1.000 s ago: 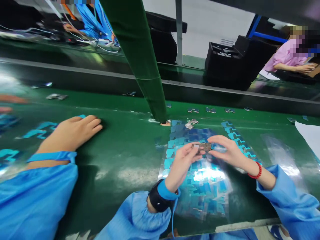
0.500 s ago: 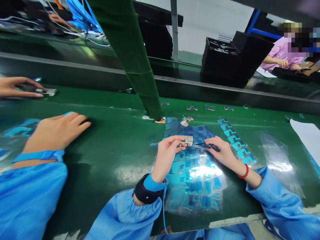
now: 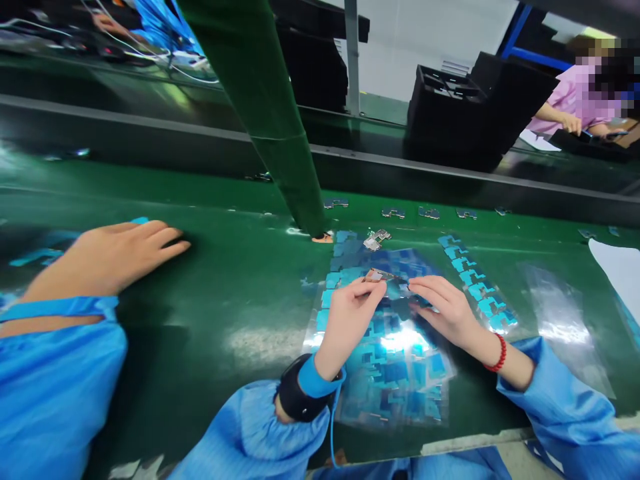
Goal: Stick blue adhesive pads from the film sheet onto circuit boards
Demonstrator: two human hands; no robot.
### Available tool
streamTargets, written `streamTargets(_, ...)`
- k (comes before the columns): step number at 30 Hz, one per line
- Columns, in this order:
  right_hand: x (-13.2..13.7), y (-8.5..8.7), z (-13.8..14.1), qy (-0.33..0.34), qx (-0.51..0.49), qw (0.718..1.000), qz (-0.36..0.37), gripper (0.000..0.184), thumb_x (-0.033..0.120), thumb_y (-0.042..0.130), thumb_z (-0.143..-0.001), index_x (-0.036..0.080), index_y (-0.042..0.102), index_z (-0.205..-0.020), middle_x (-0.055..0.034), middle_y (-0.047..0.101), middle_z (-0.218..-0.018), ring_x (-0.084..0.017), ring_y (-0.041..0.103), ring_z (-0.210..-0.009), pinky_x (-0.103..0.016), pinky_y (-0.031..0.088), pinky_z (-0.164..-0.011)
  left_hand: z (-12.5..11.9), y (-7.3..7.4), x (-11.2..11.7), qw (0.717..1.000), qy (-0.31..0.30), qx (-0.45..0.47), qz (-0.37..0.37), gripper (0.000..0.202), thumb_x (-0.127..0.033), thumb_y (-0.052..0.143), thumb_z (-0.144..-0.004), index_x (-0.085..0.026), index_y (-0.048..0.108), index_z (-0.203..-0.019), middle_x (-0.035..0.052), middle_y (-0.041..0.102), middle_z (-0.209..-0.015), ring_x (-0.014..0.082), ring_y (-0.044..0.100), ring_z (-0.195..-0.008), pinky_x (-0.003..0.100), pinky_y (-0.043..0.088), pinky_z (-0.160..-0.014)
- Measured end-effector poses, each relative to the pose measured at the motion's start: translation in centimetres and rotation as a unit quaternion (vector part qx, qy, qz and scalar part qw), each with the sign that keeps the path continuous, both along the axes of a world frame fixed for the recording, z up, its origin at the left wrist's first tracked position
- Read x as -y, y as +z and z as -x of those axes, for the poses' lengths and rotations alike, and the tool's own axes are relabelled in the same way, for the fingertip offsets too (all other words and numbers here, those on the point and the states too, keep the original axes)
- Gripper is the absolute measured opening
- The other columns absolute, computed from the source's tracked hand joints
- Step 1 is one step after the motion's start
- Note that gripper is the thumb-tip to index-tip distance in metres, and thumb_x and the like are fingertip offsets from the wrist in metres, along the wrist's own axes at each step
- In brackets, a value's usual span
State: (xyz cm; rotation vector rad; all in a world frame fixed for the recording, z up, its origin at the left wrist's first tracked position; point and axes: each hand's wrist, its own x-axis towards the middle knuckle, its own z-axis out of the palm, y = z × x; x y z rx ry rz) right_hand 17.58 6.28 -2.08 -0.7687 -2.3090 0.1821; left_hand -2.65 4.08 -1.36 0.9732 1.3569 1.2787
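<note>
My left hand point(image 3: 350, 320) pinches a small circuit board point(image 3: 376, 275) between thumb and fingers, tilted above the stacked film sheets. Close to the board's right side, my right hand point(image 3: 447, 312) is closed on dark tweezers, now mostly hidden by its fingers. Whether the tweezer tips touch the board I cannot tell. Under both hands lie clear sheets with blue film cutouts point(image 3: 385, 373). Just beyond them rests another metal-covered circuit board point(image 3: 377, 239).
Several boards point(image 3: 429, 213) line the far side of the green bench point(image 3: 210, 280). A strip of blue cutouts point(image 3: 477, 283) and white paper point(image 3: 617, 273) lie rightward. A slanting green post point(image 3: 280, 127) stands ahead. At left is a co-worker's hand point(image 3: 110, 257).
My left hand has turned the board, so it now shows tilted. My right hand's fingers have shifted, hiding most of the tweezers. The co-worker's farther hand and its board have left view.
</note>
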Motion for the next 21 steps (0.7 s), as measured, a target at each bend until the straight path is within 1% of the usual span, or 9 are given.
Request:
streamTargets(3,-0.1,0.7,-0.5,0.033,-0.009,0.998,0.051,0.046,0.027,0.068,-0.086,0.022,0.053,-0.128,-0.013,0.063,-0.121,-0.025,0.06,-0.109,-0.044,0.053,-0.092,0.0,-0.1,-0.1,0.999,0.005,0.027,0.017,0.023,-0.037,0.072,-0.067,-0.015,0.075,-0.064,0.0032,0.068,-0.068,0.0172,0.058,-0.07,0.027,0.045,-0.067)
streamTargets(5,-0.1,1.2,-0.8,0.044,-0.016,0.996,0.081,0.049,0.03,0.069,-0.085,0.022,0.052,-0.131,-0.0133,0.061,-0.124,-0.026,0.057,-0.114,-0.046,0.049,-0.097,0.1,0.0,0.0,0.998,0.002,0.05,0.028,0.023,-0.037,0.072,-0.067,-0.014,0.075,-0.063,0.0026,0.067,-0.065,0.016,0.057,-0.067,0.026,0.044,-0.067)
streamTargets(8,0.2,2.1,-0.8,0.048,-0.028,0.993,0.105,0.043,0.025,0.064,-0.088,0.022,0.054,-0.129,-0.0124,0.061,-0.125,-0.026,0.056,-0.117,-0.047,0.047,-0.1,0.1,0.5,0.1,0.996,-0.003,0.085,0.036,0.025,-0.039,0.074,-0.066,-0.014,0.074,-0.061,0.0019,0.065,-0.063,0.0141,0.056,-0.065,0.025,0.045,-0.066)
streamTargets(11,0.7,3.2,-0.3,0.037,-0.06,0.99,0.119,0.036,0.018,0.061,-0.089,0.022,0.057,-0.125,-0.0108,0.062,-0.122,-0.024,0.057,-0.115,-0.044,0.049,-0.098,0.2,1.1,0.3,0.993,-0.008,0.115,0.032,0.026,-0.04,0.076,-0.065,-0.015,0.074,-0.061,0.0012,0.065,-0.063,0.0138,0.057,-0.066,0.025,0.047,-0.067)
streamTargets(15,1.5,4.5,0.4,0.017,-0.092,0.985,0.148,0.033,0.015,0.058,-0.09,0.023,0.058,-0.122,-0.0093,0.064,-0.118,-0.022,0.058,-0.113,-0.041,0.05,-0.096,0.2,1.8,0.6,0.99,-0.013,0.139,0.015,0.027,-0.042,0.076,-0.064,-0.016,0.073,-0.062,0.0007,0.064,-0.067,0.0149,0.059,-0.071,0.026,0.05,-0.072)
streamTargets(18,1.7,4.5,0.7,-0.004,-0.091,0.98,0.178,0.031,0.017,0.056,-0.091,0.022,0.06,-0.121,-0.0097,0.063,-0.121,-0.022,0.058,-0.115,-0.041,0.049,-0.099,0.3,1.5,0.5,0.99,-0.01,0.138,0.01,0.027,-0.042,0.075,-0.065,-0.016,0.073,-0.061,0.0003,0.064,-0.066,0.0153,0.059,-0.072,0.026,0.05,-0.073)
streamTargets(21,1.6,3.4,0.9,-0.047,-0.111,0.961,0.251,0.026,0.025,0.055,-0.092,0.021,0.065,-0.116,-0.0094,0.064,-0.123,-0.022,0.059,-0.115,-0.041,0.049,-0.1,0.1,0.7,0.3,0.994,-0.003,0.113,0.011,0.026,-0.04,0.073,-0.068,-0.015,0.073,-0.06,0.0011,0.065,-0.063,0.0156,0.059,-0.068,0.025,0.048,-0.07)
